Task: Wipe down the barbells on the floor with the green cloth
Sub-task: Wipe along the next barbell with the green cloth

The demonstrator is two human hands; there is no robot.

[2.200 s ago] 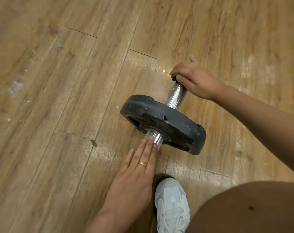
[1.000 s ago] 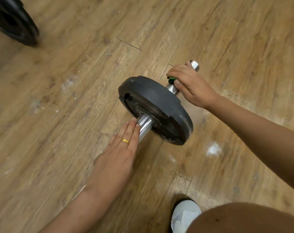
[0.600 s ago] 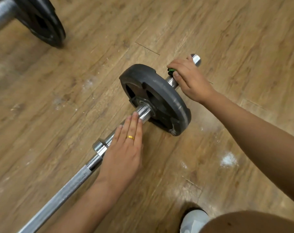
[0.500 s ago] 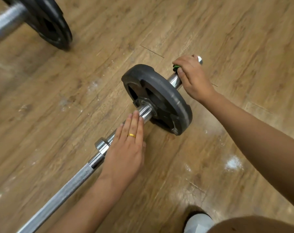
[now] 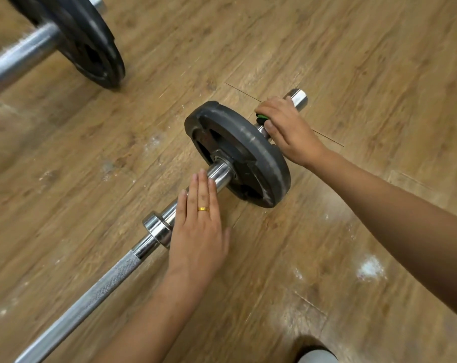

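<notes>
Two bars on floor [image 5: 353, 48] | near bar [image 5: 91, 292]: 1 black near plate [image 5: 251, 145], upright | far bar [image 5: 20, 56], top left: 1 far plate [image 5: 91, 43] visible | right hand [image 5: 287, 129] clenched round green cloth [image 5: 261, 117] on near bar's end, just outside near plate | left hand [image 5: 198, 231] flat, fingers straight, resting on sleeve inside near plate | 1 gold ring [image 5: 203, 209] on left hand
</notes>
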